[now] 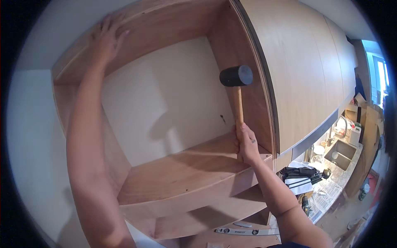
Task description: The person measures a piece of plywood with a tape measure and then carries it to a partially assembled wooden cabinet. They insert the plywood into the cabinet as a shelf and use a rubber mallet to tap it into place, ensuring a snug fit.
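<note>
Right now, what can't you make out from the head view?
All in the head view:
- Mallet: far striking face, turned away.
- Left hand: blurred, so can't tell whether it presses the cabinet's top board.
- Left side panel: partly behind the left forearm.
- Spirit level: right end, behind the right forearm.
- Items around the sink: too small.

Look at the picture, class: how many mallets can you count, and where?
1: the black-headed mallet, head up in the right grip, seen against the right inner side of the wooden cabinet. No other shows, though one could be hidden.
</note>
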### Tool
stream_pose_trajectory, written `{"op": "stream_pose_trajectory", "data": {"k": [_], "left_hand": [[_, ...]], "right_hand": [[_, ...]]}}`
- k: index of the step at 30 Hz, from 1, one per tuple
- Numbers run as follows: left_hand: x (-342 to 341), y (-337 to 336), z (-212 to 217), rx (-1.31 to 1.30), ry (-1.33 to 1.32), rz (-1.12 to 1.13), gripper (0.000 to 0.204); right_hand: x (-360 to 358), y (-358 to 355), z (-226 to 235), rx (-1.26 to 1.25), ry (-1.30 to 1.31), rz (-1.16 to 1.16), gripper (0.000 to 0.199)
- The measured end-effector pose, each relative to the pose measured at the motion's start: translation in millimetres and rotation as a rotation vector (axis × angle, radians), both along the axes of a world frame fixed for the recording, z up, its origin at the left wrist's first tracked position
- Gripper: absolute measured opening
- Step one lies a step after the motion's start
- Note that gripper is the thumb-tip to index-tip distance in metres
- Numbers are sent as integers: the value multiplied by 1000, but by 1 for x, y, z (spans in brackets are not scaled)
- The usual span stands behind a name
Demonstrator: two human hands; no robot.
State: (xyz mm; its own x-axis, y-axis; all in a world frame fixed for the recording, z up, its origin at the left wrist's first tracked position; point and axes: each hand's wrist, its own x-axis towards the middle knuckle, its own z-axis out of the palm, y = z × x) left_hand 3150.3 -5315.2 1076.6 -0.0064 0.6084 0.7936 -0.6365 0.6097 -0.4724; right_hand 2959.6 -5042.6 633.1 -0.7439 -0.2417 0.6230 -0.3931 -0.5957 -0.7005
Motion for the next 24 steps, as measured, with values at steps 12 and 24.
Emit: {"op": "stream_pose_trajectory", "data": {"k": [12,24], "left_hand": [[-4,-44,48,-80,7,33,58],[0,-18,30,-377,-171,79,70]], "right_hand": [[2,18,-10,44,-14,46,44],[0,30,-15,66,-16,64,37]]}}
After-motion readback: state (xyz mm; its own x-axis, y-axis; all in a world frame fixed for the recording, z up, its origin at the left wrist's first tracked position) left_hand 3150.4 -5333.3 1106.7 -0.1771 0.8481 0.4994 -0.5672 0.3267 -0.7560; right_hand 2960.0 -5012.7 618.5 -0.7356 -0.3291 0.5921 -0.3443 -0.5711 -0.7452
